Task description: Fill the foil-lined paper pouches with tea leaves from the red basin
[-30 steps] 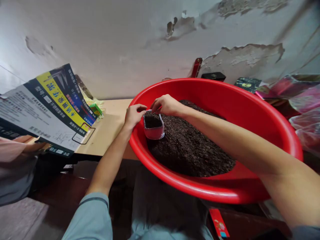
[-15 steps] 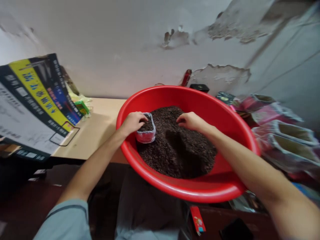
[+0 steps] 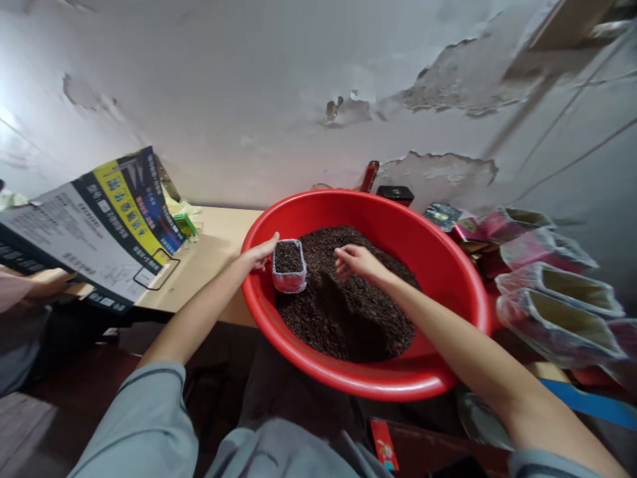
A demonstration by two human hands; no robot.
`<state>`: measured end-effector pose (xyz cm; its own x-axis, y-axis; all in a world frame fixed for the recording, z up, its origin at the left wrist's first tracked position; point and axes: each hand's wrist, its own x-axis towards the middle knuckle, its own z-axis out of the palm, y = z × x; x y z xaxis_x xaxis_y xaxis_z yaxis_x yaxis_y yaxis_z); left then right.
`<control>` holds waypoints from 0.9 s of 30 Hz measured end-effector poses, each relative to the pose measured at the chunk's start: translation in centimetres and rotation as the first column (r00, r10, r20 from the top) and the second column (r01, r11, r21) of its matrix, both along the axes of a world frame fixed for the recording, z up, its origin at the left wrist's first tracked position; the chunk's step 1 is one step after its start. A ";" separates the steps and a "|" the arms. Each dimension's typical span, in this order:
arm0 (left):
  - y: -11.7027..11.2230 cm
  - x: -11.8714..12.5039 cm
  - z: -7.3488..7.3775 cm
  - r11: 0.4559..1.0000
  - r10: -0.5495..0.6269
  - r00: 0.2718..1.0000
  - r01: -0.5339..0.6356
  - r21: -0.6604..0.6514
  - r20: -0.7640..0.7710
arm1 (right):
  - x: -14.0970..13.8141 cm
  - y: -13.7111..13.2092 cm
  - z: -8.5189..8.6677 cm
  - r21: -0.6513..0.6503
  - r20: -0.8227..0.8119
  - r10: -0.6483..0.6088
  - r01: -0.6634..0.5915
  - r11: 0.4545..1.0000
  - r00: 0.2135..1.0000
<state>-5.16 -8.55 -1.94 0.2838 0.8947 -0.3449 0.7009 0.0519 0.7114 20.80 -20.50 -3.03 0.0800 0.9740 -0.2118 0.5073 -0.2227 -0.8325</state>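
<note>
A small clear-walled, pinkish container (image 3: 289,281), filled with dark soil, sits at the left inside a large red basin (image 3: 358,386). My left hand (image 3: 259,255) is at the container's left side, thumb raised and apart from the fingers; the fingertips are partly hidden, and I cannot tell whether they touch it. Over the loose dark soil (image 3: 318,318) in the basin, my right hand (image 3: 359,263) hovers with its fingers curled inward. Whatever those fingers may hold is hidden. The hand casts a shadow on the soil.
Several open, plastic-wrapped containers (image 3: 572,325) stand to the right of the basin. On the left, a large printed cardboard sheet (image 3: 117,226) leans over the wooden table (image 3: 209,236). Behind the basin are a black box (image 3: 395,194) and a peeling wall (image 3: 223,99).
My left hand has drawn back from the soil in the small container to its left side. My right hand has shifted slightly left and its fingers are more curled. The view has shifted.
</note>
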 end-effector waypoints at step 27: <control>0.3 -1.7 4.7 0.881 -0.343 0.890 0.415 0.227 -0.299 | -5.2 6.8 4.2 0.324 -0.349 -0.035 0.155 0.933 0.937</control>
<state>-6.81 -8.30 2.75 0.5604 0.8033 -0.2017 0.7778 -0.4267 0.4615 15.64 -13.66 1.15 0.1596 0.9819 0.1018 0.1790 0.0727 -0.9812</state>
